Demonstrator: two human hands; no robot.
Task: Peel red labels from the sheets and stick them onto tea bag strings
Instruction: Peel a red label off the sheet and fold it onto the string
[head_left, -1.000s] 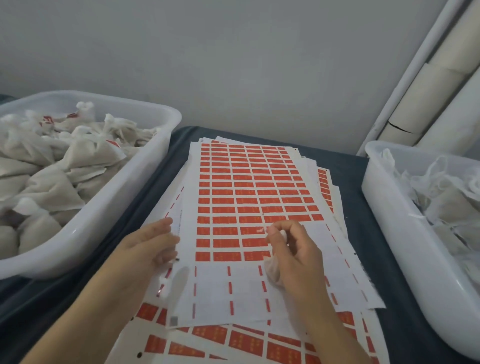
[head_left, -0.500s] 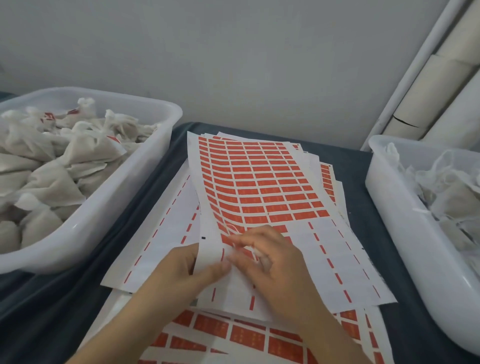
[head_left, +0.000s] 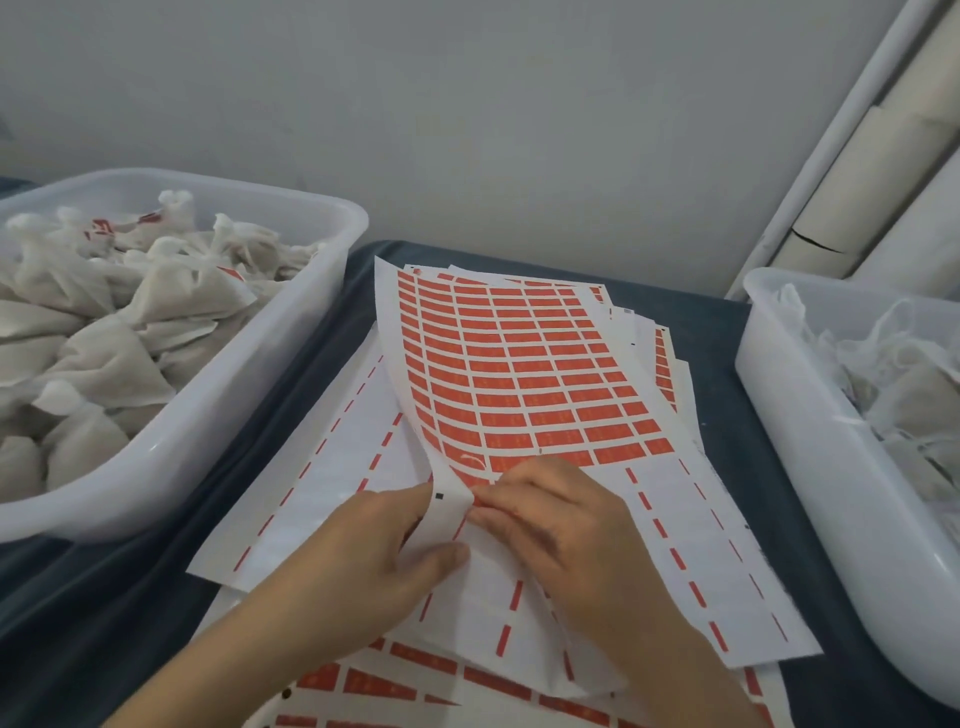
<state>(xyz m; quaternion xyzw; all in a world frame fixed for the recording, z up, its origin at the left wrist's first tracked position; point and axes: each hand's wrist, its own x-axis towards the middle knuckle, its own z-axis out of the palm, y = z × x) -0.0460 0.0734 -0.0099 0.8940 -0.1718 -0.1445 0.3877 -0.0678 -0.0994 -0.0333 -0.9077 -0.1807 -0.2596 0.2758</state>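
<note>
Head view: left hand (head_left: 384, 551) lifts label sheet (head_left: 519, 364) edge.

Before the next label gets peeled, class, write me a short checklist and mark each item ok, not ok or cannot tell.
1. Top label sheet has red labels left: ok.
2. Left hand has a grip on the sheet's lifted left edge: ok.
3. Right hand fingertips at the lowest row of red labels: ok.
4. A label corner already lifted: cannot tell, fingers hide it.
5. Tea bag string within the right hand's grip: cannot tell.
6. Tub of tea bags on the right for more: ok.
</note>
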